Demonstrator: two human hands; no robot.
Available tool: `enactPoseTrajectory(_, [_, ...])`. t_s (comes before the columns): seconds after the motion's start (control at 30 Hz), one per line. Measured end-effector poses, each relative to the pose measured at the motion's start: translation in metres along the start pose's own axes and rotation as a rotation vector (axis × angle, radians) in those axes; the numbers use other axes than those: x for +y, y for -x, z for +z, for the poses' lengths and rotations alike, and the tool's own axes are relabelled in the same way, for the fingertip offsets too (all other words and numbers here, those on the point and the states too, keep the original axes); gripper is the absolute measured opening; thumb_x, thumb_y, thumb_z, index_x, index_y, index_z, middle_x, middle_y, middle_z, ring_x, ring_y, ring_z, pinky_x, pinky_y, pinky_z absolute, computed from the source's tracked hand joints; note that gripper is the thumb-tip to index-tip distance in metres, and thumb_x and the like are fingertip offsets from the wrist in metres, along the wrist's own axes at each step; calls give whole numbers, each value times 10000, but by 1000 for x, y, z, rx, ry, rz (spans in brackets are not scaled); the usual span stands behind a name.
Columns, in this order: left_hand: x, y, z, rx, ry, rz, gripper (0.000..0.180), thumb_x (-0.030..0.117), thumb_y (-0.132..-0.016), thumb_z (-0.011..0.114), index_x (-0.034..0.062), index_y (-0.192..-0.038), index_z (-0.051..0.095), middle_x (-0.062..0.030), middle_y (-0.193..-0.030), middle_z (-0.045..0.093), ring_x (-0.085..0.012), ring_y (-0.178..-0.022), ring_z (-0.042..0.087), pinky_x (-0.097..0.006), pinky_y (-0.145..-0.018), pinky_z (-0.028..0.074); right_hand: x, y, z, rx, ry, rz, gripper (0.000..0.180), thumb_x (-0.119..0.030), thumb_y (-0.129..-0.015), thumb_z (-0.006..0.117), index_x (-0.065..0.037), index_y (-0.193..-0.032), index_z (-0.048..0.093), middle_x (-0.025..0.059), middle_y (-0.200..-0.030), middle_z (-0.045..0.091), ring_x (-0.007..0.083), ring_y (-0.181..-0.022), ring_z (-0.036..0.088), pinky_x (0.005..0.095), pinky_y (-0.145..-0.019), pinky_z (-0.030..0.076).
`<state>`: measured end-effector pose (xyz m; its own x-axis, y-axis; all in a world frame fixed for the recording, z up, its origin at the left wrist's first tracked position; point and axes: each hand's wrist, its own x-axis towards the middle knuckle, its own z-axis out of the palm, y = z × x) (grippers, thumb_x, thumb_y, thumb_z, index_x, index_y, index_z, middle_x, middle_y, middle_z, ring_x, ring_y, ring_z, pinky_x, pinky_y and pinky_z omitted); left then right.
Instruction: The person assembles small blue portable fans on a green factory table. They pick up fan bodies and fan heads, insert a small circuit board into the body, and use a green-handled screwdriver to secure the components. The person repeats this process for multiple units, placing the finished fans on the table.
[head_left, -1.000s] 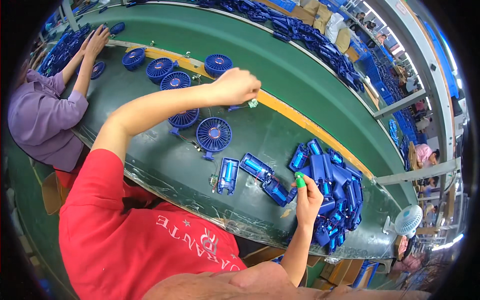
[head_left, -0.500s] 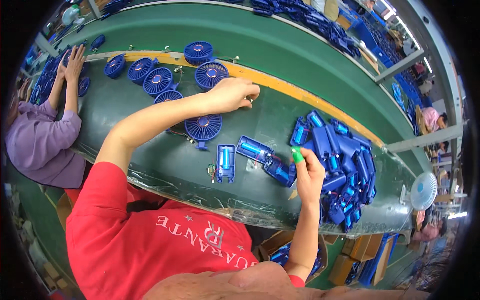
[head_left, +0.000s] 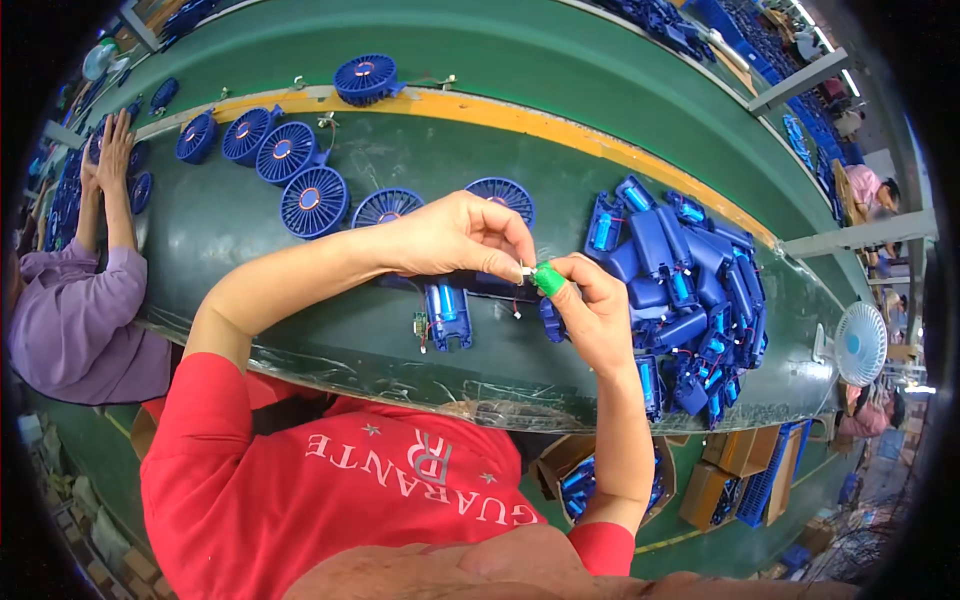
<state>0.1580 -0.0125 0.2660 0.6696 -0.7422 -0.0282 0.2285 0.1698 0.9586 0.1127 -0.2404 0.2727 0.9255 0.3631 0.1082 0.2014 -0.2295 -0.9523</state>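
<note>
You hold a small pale part pinched between the fingertips of your left hand, just left of the green thumb wrap on your right hand, whose own hold and the part's long axis I cannot tell.

Tiny and whitish, the small part sat right there, pinched between left hand and right hand!

Factory workshop around you: long dark-green bench, oblong blue plastic casings heaped near its right end, purple-sleeved co-worker at near edge.
</note>
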Motion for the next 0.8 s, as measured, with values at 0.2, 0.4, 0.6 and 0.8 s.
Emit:
enactPoseTrajectory(0.2, [4, 6, 4, -54, -46, 7, 114, 8, -863, 668, -2, -974, 644, -46, -1005, 545, -127, -968, 542, -257, -868, 450, -13, 2, 0, -83, 6, -13, 106, -82, -873, 649, 19, -906, 659, 48, -751, 590, 124, -704, 535, 261, -626, 415])
enactPoseTrajectory(0.4, [0, 7, 4, -84, -18, 43, 145, 20, -859, 679, 0, -998, 643, -47, -1010, 547, -127, -973, 536, -259, -869, 446, -14, 3, -4, -101, -12, 18, 102, -68, -865, 653, 19, -916, 663, 55, -756, 597, 140, -706, 541, 273, -636, 425])
enactPoseTrajectory(0.6, [2, 9, 11, -40, 152, -41, 196, -5, -830, 701, -4, -1007, 617, -49, -1008, 585, -121, -967, 578, -245, -860, 484, -17, 7, -3, -122, -56, -26, 94, -64, -859, 658, 18, -906, 659, 62, -778, 610, 149, -722, 556, 278, -652, 436])
enactPoseTrajectory(0.8, [-4, 9, 14, -31, 282, -43, 186, 25, -851, 692, 3, -1017, 610, -39, -960, 641, -101, -903, 617, -237, -843, 509, -19, 6, -4, -143, -98, -42, 106, -78, -856, 669, 18, -899, 659, 65, -789, 620, 157, -741, 569, 284, -671, 445])
